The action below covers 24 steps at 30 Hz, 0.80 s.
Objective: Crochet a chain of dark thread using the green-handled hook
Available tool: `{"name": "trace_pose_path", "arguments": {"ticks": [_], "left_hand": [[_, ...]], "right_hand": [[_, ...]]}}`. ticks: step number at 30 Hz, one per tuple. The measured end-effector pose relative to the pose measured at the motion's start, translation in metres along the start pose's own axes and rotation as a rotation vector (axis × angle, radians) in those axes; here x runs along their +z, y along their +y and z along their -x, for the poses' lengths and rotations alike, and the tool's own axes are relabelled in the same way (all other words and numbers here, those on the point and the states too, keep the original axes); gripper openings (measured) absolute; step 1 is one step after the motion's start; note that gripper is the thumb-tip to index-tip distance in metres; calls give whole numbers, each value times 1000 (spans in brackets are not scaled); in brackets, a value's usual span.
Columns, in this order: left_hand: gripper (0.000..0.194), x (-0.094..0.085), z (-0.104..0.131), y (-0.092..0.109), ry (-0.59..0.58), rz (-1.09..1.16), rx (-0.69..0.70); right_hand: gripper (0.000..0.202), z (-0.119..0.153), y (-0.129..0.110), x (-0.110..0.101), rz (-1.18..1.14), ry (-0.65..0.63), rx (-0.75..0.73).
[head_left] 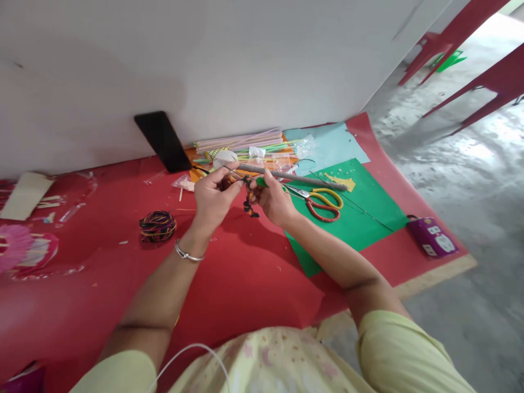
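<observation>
My left hand (pixel 215 195) is closed in a pinch on a small looped piece of dark multicoloured yarn (pixel 249 207), which dangles between the hands. My right hand (pixel 275 201) is closed at the other side of that piece. Its fingers also grip a slim tool with a green handle (pixel 261 182); its tip is hidden among the fingers and yarn. A wound bundle of the same black, orange and purple yarn (pixel 158 226) lies to the left on the red sheet (pixel 245 273). Scissors (pixel 325 204) with red and yellow handles rest just beyond my right wrist.
A black phone (pixel 162 141) leans against the white wall. Behind my hands lie a grey rod (pixel 295 176) and pale sticks (pixel 241 141). Green paper (pixel 360 191) and light blue paper (pixel 331 144) are at right, with a purple box (pixel 433 237). Pink crafted pieces (pixel 18 248) sit far left.
</observation>
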<state>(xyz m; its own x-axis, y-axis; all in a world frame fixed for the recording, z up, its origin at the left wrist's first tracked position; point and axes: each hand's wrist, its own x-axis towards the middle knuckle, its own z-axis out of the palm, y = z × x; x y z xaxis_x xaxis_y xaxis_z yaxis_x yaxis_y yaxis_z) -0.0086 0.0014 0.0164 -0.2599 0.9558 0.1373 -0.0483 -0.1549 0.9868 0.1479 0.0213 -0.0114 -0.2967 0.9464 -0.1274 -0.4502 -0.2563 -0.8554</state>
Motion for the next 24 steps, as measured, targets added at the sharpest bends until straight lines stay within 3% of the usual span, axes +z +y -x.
{"name": "trace_pose_path", "arguments": {"ticks": [5, 7, 12, 15, 19, 24], "left_hand": [[31, -3, -2, -5, -58, 38, -66], [32, -4, -1, -6, -52, -18, -33], [36, 4, 8, -4, 7, -166, 60], [30, 8, 7, 0, 42, 55, -91], [34, -2, -5, 7, -132, 317, -398], [48, -21, -16, 10, -294, 325, -521]], "right_hand": [[63, 0, 3, -4, 24, -29, -2], [64, -1, 6, -5, 62, -25, -4], [72, 0, 17, 3, 29, 122, -8], [75, 4, 19, 8, -38, 105, -2], [76, 2, 19, -3, 32, -33, -34], [81, -8, 15, -31, 309, -202, -155]]}}
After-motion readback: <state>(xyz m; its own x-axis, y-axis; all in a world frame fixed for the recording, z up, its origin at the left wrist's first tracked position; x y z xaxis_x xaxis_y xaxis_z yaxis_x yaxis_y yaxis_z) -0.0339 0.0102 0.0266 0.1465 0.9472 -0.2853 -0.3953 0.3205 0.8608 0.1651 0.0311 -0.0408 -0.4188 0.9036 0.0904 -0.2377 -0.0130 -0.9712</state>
